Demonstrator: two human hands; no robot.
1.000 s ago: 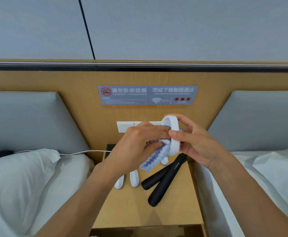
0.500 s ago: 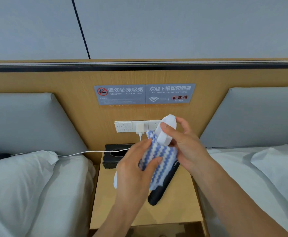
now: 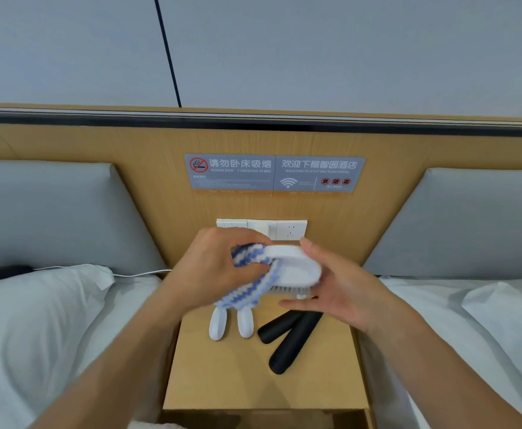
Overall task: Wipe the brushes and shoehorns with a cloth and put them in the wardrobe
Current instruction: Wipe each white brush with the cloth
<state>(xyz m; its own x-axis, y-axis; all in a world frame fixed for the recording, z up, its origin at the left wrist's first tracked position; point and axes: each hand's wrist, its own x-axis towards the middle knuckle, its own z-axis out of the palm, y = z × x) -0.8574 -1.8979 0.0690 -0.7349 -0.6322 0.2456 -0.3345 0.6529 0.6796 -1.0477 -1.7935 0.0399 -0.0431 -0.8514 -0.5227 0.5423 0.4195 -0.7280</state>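
Since the earlier frame, the white brush had been turned from near upright to lying level, bristles down, above the bedside table. It was held by the right hand, thumb over the back edge and fingers underneath, so that its back was offered to the cloth. The blue-and-white cloth was gripped in the curled fingers of the left hand and pressed against the brush's near end, evidently for wiping. Two small white brushes and two black shoehorns were left on the table, seemingly awaiting their turn. On the wall sign, "PLEASE DON'T SMOKING IN BED" and "WELCOME TO STAY ZHI YUAN HOTEL" could be read beside Chinese text.
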